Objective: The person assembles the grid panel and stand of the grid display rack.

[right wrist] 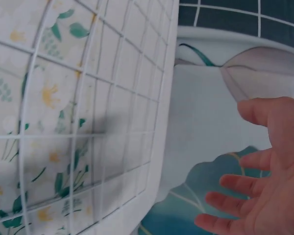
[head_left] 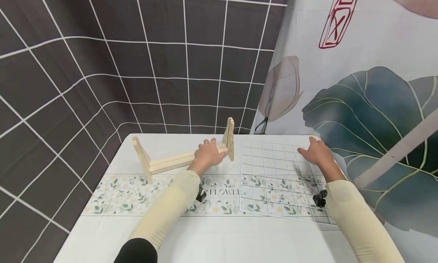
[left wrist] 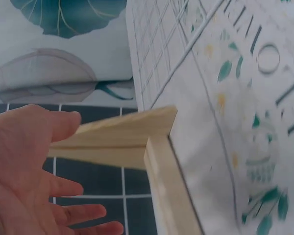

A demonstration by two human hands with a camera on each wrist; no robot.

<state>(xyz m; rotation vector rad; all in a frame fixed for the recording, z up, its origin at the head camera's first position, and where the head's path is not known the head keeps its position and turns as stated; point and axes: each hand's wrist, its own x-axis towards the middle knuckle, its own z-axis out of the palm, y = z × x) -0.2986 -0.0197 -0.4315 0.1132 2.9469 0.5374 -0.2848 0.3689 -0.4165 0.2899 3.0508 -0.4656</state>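
A pale wooden stand [head_left: 172, 163] with a long crossbar between two upright end pieces is on the left part of the table. My left hand [head_left: 208, 153] is over the crossbar near its right end piece [head_left: 229, 137]. In the left wrist view its fingers [left wrist: 78, 213] are spread and relaxed, apart from the wood. A white wire grid panel [head_left: 273, 179] lies flat to the right of the stand. Over the grid's far right corner is my right hand [head_left: 318, 152]; the right wrist view shows its fingers [right wrist: 245, 186] loosely extended, with nothing in them.
The white table [head_left: 219, 236] carries a floral printed strip [head_left: 116, 196] across its middle. A dark curtain with white grid lines [head_left: 167, 65] hangs behind and at the left. A leaf-patterned cloth [head_left: 369, 103] hangs at the right, with a pale pole [head_left: 400, 152] slanting in front.
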